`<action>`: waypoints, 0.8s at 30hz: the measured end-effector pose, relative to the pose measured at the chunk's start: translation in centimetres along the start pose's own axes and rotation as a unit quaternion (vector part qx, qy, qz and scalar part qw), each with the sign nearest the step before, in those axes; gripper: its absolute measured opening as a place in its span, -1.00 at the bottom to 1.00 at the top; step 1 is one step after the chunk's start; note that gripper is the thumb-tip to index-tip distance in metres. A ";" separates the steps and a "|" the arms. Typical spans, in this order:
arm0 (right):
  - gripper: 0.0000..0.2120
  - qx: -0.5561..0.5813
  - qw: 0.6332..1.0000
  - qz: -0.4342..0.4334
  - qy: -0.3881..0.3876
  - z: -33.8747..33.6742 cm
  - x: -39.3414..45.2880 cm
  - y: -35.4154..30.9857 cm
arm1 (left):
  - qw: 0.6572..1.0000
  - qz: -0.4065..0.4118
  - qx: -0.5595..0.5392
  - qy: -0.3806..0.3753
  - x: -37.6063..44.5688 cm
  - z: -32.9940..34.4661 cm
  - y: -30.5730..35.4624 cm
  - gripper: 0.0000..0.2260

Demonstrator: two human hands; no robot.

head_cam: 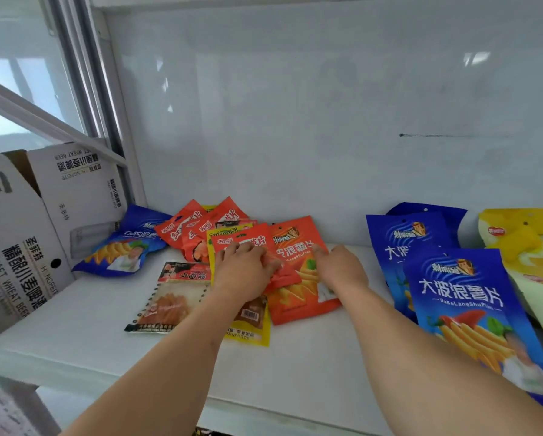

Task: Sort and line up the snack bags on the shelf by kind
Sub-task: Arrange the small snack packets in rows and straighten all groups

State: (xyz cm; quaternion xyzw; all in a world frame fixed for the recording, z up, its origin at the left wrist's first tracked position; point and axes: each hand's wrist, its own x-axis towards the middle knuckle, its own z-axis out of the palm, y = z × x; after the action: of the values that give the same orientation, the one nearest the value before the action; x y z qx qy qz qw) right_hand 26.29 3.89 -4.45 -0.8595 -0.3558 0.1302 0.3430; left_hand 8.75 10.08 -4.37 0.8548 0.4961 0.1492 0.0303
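A loose pile of snack bags lies mid-shelf. My left hand (pixel 245 269) grips a small red bag (pixel 248 243) lying on top of a yellow bag (pixel 251 333). My right hand (pixel 339 265) rests with fingers on an orange chip bag (pixel 298 297). Behind the pile lie two more red bags (pixel 197 225) and a blue chip bag (pixel 128 247). A clear bag with a red header (pixel 169 297) lies at the front left. To the right, blue chip bags (pixel 462 297) overlap in a row, with yellow bags (pixel 528 247) beyond them.
A white beer carton (pixel 21 234) stands at the shelf's left end, against the metal upright (pixel 112 121). The white shelf board (pixel 138 357) has its front edge near me. A white back wall (pixel 326 121) closes the shelf behind the bags.
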 end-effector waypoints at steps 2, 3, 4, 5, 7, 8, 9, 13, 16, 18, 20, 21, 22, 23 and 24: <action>-0.44 0.019 1.000 0.005 -0.006 0.8 0.3 -0.6 | 1.000 -0.004 -0.013 -0.005 0.5 -0.2 -1.1 -0.48; -0.46 0.027 1.000 0.006 -0.010 1.4 0.5 -0.9 | 1.000 -0.006 -0.022 -0.009 0.7 -0.3 -1.8 -0.47; -0.49 0.036 0.999 0.008 -0.014 1.9 0.5 -1.1 | 1.000 -0.007 -0.028 -0.012 0.8 -0.4 -2.4 -0.46; -0.51 0.045 0.999 0.012 -0.018 2.3 0.5 -1.2 | 0.999 -0.007 -0.032 -0.016 0.9 -0.6 -2.9 -0.44; -0.52 0.066 0.997 0.021 -0.016 3.4 0.2 -1.8 | 0.999 -0.006 -0.036 -0.027 1.2 -1.1 -4.3 -0.39; -0.53 0.077 0.997 0.024 -0.013 3.8 -0.1 -2.0 | 0.999 -0.009 -0.039 -0.035 1.3 -1.4 -5.1 -0.35; -0.54 0.089 0.996 0.027 -0.012 4.2 -0.4 -2.3 | 0.998 -0.016 -0.043 -0.045 1.5 -1.7 -5.8 -0.30; -0.65 0.119 0.992 0.043 -0.004 4.8 -1.9 -3.4 | 0.992 -0.091 -0.060 -0.060 2.1 -2.4 -8.9 0.04; -0.71 0.142 0.989 0.035 0.002 5.5 -3.1 -4.0 | 0.986 -0.118 -0.092 -0.074 2.2 -2.5 -10.8 0.15; -0.78 0.129 0.992 0.012 -0.003 6.2 -3.8 -4.5 | 0.983 -0.120 -0.105 -0.089 2.4 -2.5 -11.8 0.17; -0.83 0.124 0.992 -0.001 -0.005 6.7 -4.6 -5.2 | 0.982 -0.116 -0.117 -0.096 2.7 -2.5 -12.8 0.18; -0.87 0.128 0.992 -0.003 -0.006 7.0 -5.0 -5.6 | 0.981 -0.112 -0.125 -0.098 2.8 -2.5 -13.3 0.18; -0.90 0.130 0.991 -0.003 -0.005 7.3 -5.2 -5.8 | 0.980 -0.108 -0.135 -0.099 2.9 -2.5 -13.7 0.17; -0.92 0.132 0.991 -0.002 -0.003 7.5 -5.5 -6.0 | 0.979 -0.104 -0.148 -0.098 3.0 -2.4 -14.1 0.15; -0.93 0.132 0.991 0.002 0.001 7.5 -5.7 -6.0 | 0.977 -0.102 -0.161 -0.096 3.1 -2.4 -14.5 0.13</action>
State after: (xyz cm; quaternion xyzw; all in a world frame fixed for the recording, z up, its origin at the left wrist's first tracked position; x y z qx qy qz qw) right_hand 15.55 6.68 -5.98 -0.8077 -0.3334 0.1754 0.4535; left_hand -2.65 19.85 -4.32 0.7940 0.5450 0.1400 0.2302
